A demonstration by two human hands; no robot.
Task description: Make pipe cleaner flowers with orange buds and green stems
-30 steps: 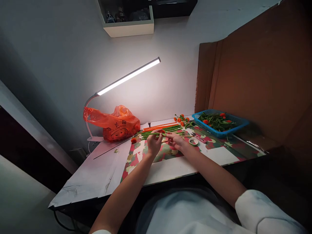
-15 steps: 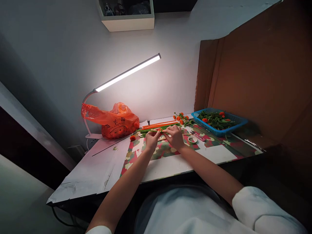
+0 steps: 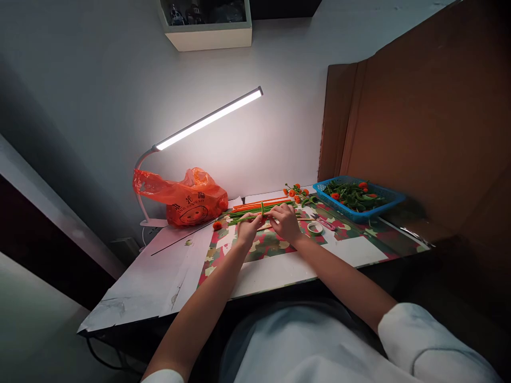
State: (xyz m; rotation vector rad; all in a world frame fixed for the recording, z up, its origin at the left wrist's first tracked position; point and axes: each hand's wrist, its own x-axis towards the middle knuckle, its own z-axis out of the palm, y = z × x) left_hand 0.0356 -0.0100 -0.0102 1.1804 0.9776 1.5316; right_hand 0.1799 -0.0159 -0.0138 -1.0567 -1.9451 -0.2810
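Close together over the table, my left hand [image 3: 248, 230] and my right hand [image 3: 285, 221] pinch a green pipe cleaner [image 3: 262, 208] between their fingertips. One short piece of it stands upright between the hands, and a bit of orange shows at the pinch. Just behind the hands lie several green pipe cleaners [image 3: 239, 215] and orange pipe cleaners [image 3: 255, 204]. A fluffy orange flower head [image 3: 217, 225] rests left of my left hand. To the right of my right hand are a roll of tape [image 3: 315, 229] and pink-handled scissors [image 3: 328, 224].
Orange flowers on green stems [image 3: 294, 192] lie at the back. A blue basket [image 3: 363, 216] of leafy orange flowers stands at right, beside a brown cardboard panel [image 3: 419, 117]. At left are an orange plastic bag [image 3: 195, 198], a lit lamp [image 3: 209, 119] and a thin dark stick [image 3: 175, 242].
A short end of the green pipe cleaner now points up between my fingertips, where it was low and folded before. Both hands have stayed almost in place.
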